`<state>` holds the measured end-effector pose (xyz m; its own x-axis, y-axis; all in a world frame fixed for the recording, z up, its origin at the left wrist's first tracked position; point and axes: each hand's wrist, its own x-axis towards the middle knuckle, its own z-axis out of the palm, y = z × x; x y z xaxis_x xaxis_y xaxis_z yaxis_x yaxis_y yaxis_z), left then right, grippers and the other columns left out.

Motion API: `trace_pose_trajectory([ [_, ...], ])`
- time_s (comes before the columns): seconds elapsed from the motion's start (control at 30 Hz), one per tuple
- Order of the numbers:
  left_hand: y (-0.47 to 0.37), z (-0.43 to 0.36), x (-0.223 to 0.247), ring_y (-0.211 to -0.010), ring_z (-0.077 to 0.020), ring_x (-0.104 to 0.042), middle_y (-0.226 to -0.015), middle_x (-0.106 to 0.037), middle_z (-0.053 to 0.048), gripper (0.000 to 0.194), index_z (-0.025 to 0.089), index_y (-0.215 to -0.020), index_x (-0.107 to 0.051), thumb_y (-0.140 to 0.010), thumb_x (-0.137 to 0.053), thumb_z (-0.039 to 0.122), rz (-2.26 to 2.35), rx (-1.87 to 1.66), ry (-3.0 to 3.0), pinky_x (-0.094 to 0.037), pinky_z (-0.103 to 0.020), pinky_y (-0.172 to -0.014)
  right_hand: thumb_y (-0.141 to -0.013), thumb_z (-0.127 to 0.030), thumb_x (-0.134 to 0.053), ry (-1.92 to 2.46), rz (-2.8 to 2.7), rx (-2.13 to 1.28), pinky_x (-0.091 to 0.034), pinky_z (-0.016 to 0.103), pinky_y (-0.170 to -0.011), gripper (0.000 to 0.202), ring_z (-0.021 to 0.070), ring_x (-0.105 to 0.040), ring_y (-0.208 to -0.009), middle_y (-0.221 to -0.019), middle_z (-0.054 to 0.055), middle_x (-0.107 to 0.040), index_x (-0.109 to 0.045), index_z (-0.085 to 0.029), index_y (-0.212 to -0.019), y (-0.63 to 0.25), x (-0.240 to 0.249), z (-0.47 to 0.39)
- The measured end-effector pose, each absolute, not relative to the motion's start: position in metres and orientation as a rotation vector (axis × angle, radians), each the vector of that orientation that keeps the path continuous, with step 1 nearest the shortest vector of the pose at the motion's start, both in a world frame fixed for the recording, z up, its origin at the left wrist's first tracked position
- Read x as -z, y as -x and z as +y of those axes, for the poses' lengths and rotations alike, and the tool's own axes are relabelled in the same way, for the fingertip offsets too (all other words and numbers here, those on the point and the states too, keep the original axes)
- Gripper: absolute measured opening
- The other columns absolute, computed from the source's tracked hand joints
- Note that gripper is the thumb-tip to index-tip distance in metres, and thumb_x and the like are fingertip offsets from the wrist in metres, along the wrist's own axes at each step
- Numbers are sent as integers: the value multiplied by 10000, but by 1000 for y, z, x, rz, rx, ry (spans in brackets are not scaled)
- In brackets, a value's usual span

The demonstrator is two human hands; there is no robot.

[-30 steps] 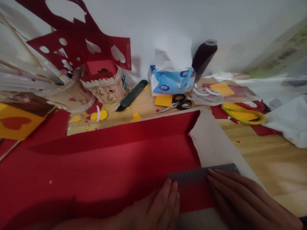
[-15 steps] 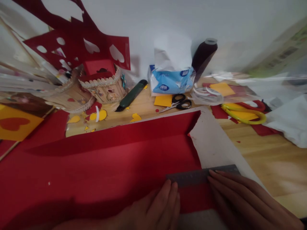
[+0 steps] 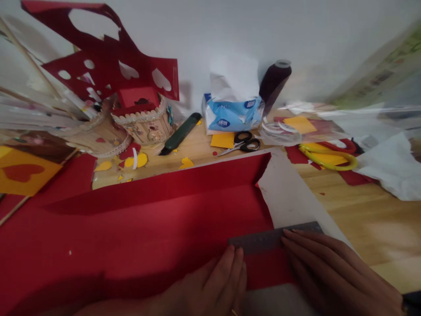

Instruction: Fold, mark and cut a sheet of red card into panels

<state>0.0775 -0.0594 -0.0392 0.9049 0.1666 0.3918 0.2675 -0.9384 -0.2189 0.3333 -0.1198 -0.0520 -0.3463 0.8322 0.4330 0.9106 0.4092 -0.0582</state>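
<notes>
A large sheet of red paper (image 3: 138,245) lies before me, its far edge folded up into a low wall. Across its right part is a dark grey ruler (image 3: 258,241), partly covered by my fingers. My left hand (image 3: 210,281) rests on the paper with stretched fingers close together, the tips at the ruler's near left edge. The stretched fingers of my right hand (image 3: 329,263) lie on the ruler's right part; its thumb is hard to make out. Pale grey board (image 3: 286,193) shows beneath the paper at the right.
Behind the paper lie a dark green utility knife (image 3: 180,134), black-handled scissors (image 3: 245,144) and yellow scraps (image 3: 141,160). A tissue pack (image 3: 233,115) stands by the wall. Decorated wooden holders (image 3: 144,125) are at left. Yellow-handled scissors (image 3: 324,159) and crumpled tissue (image 3: 391,169) lie right.
The view has shifted slightly, so the background things sit a little differently. Both hands keep nearly the same place on the ruler and paper.
</notes>
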Motion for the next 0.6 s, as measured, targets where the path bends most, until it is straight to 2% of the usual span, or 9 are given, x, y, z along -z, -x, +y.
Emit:
trace_pose_trajectory([
  [0.23, -79, -56, 35, -986, -165, -641, -1028, -705, -45, 308, 92, -1037, -666, -943, -385, 176, -306, 559, 2803, -524, -205, -749, -804, -115, -584, 1491, -2305, 214, -502, 345, -834, 340, 198, -607, -999, -1083, 33, -677, -606, -166, -1139, -334, 50, -121],
  [0.43, -80, -57, 38, -984, -163, -638, -1027, -703, -59, 289, 90, -1031, -664, -941, -414, 203, -298, 572, 2799, -518, -214, -768, -803, -111, -579, 1481, -2304, 220, -498, 338, -833, 337, 195, -612, -985, -1067, 31, -683, -610, -169, -1134, -336, 50, -120],
  [0.6, -82, -55, 37, -954, -166, -651, -995, -714, -39, 298, 103, -1001, -676, -929, -389, 139, -350, 639, 2827, -517, -220, -756, -792, -125, -606, 1494, -2272, 260, -503, 322, -826, 304, 186, -628, -948, -1028, 19, -696, -634, -186, -1089, -336, 51, -119],
])
